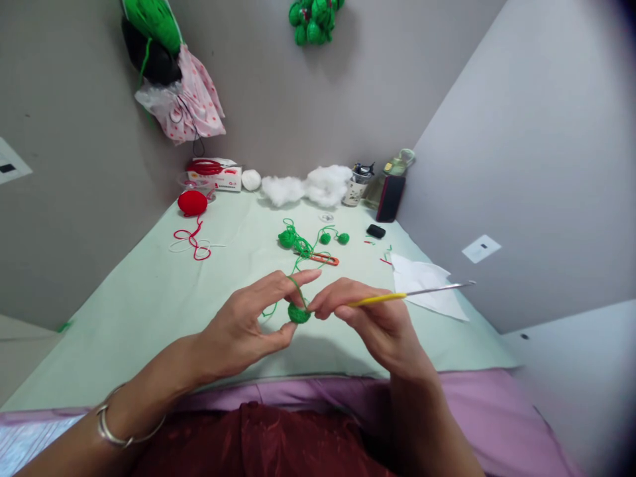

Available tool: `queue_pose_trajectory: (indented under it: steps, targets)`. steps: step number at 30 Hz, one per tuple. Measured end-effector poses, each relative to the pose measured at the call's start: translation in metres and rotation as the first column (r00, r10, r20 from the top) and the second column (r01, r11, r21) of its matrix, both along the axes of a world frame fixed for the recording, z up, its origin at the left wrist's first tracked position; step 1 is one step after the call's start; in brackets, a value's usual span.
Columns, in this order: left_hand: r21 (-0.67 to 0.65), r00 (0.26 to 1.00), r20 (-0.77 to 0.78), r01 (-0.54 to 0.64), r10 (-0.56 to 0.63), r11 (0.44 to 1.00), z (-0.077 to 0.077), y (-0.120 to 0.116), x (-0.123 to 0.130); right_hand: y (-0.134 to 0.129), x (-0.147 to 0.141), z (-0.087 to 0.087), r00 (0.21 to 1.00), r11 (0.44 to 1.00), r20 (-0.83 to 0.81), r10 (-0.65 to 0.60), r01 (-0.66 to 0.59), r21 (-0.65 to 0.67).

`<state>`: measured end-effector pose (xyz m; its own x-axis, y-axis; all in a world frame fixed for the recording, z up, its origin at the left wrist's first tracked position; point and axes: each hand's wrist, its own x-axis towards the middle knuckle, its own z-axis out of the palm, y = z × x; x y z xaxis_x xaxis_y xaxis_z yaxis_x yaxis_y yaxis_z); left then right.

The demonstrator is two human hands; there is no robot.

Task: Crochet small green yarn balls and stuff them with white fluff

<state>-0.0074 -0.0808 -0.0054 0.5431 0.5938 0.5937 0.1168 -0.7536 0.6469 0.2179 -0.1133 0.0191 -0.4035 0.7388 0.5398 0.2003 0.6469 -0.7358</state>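
Observation:
A small green crocheted piece [299,313] is pinched between the thumb and fingers of my left hand [253,321], and green yarn runs up over that hand's raised index finger. My right hand [375,318] holds a yellow-handled crochet hook [380,299], its metal end pointing right, away from the piece. The right fingertips touch the piece's right side. Beyond my hands lies a tangle of green yarn [303,246] beside an orange tool [325,259]. Small green balls [342,238] rest to the right of the tangle.
Red yarn ball [193,203] at back left, near a tissue box [223,179]. White stuffing [325,186], a pen cup [354,191] and a phone [391,198] stand along the back. White paper [427,285] lies at right. Bags [193,99] hang on the wall.

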Motion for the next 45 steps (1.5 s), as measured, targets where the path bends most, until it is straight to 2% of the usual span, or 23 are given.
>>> queue_pose_trajectory:
  steps: [3,7,9,12,14,16,18,20,21,22,25,29,34,37,40,43,45]
  targets:
    - [-0.026,1.000,0.003,-0.022,0.022,0.999,-0.002,-0.001,0.002,0.000,0.001,-0.002,0.995,0.997,0.098,-0.023,0.016,0.072]
    - [-0.245,0.985,0.125,-0.086,0.120,0.966,-0.005,-0.007,0.008,-0.006,-0.006,-0.012,0.985,0.948,0.078,-0.156,0.127,0.293]
    - [-0.345,0.971,0.185,-0.079,0.150,0.935,-0.007,-0.011,0.012,-0.011,-0.011,-0.019,0.955,0.888,0.107,-0.277,0.212,0.408]
    - [-0.470,0.942,0.279,-0.036,0.187,0.882,-0.009,-0.017,0.018,-0.018,-0.016,-0.030,0.878,0.756,0.176,-0.445,0.263,0.599]
    - [-0.583,0.917,0.349,0.050,0.194,0.811,-0.009,-0.019,0.020,-0.023,-0.018,-0.037,0.845,0.679,0.167,-0.508,0.273,0.682]
    - [-0.696,0.888,0.424,0.192,0.180,0.692,-0.010,-0.020,0.021,-0.025,-0.019,-0.042,0.846,0.661,0.148,-0.512,0.278,0.697]
    - [-0.764,0.862,0.484,0.330,0.153,0.554,-0.012,-0.020,0.021,-0.025,-0.020,-0.044,0.880,0.703,0.105,-0.463,0.292,0.648]
    - [-0.785,0.847,0.514,0.399,0.139,0.474,-0.014,-0.018,0.021,-0.022,-0.022,-0.043,0.920,0.775,-0.009,-0.391,0.334,0.537]
    - [-0.785,0.845,0.517,0.405,0.135,0.469,-0.014,-0.017,0.020,-0.020,-0.023,-0.041,0.932,0.816,-0.076,-0.354,0.348,0.461]
    - [-0.776,0.846,0.517,0.401,0.127,0.487,-0.015,-0.016,0.020,-0.018,-0.024,-0.039,0.938,0.857,-0.137,-0.320,0.348,0.381]
    - [-0.721,0.871,0.483,0.335,0.092,0.607,-0.015,-0.012,0.016,-0.015,-0.025,-0.032,0.936,0.930,-0.233,-0.263,0.310,0.196]
    - [-0.627,0.935,0.353,0.219,0.022,0.747,-0.013,-0.008,0.007,-0.017,-0.021,-0.028,0.915,0.957,-0.303,-0.268,0.288,0.022]
    - [-0.524,0.982,0.182,0.148,-0.060,0.839,-0.007,-0.004,-0.003,-0.013,-0.017,-0.030,0.865,0.971,-0.461,-0.200,0.113,-0.210]
    - [-0.495,0.991,0.087,0.128,-0.098,0.859,-0.003,-0.001,-0.010,-0.010,-0.017,-0.030,0.832,0.947,-0.512,-0.212,0.046,-0.318]
    - [-0.504,0.989,0.018,0.137,-0.149,0.853,-0.001,0.002,-0.017,-0.008,-0.015,-0.027,0.816,0.923,-0.531,-0.229,0.008,-0.386]
    - [-0.562,0.983,0.074,0.181,-0.170,0.807,-0.004,0.002,-0.018,-0.007,-0.017,-0.025,0.827,0.910,-0.528,-0.192,-0.052,-0.411]
    - [-0.631,0.974,0.184,0.221,-0.133,0.744,-0.010,-0.001,-0.012,-0.008,-0.022,-0.029,0.859,0.944,-0.483,-0.168,-0.001,-0.330]
